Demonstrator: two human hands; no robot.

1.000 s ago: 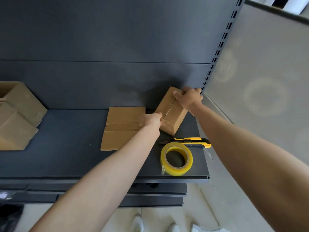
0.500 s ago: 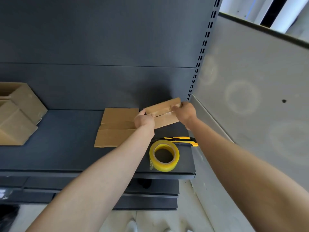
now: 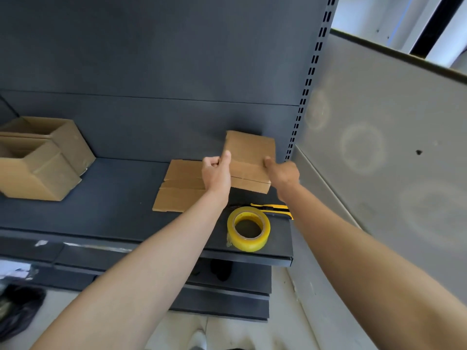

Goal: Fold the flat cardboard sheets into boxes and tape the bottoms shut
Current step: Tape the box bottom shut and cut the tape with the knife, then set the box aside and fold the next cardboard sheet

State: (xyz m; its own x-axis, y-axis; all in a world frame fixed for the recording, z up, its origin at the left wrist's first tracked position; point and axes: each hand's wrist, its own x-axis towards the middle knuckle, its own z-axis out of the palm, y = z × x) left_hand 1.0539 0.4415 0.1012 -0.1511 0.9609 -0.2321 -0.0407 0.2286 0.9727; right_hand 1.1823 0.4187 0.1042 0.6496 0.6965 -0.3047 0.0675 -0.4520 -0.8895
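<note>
I hold a flat brown cardboard sheet (image 3: pixel 250 157) upright above the dark shelf (image 3: pixel 101 208). My left hand (image 3: pixel 216 171) grips its left edge and my right hand (image 3: pixel 282 173) grips its right edge. Its lower flaps show a horizontal slit. A stack of flat cardboard sheets (image 3: pixel 180 188) lies on the shelf just left of my left hand. A yellow tape roll (image 3: pixel 249 228) rests near the shelf's front edge, below my hands. A yellow utility knife (image 3: pixel 271 207) lies behind the roll, partly hidden by my right forearm.
Two folded open cardboard boxes (image 3: pixel 38 157) stand at the shelf's left end. A perforated upright (image 3: pixel 307 82) and a grey panel (image 3: pixel 379 147) bound the shelf on the right. Lower shelves and the floor show below.
The sheet went from a part-opened box shape tilted on the shelf to a flat sheet lifted upright between both hands. The camera view shifted right and up.
</note>
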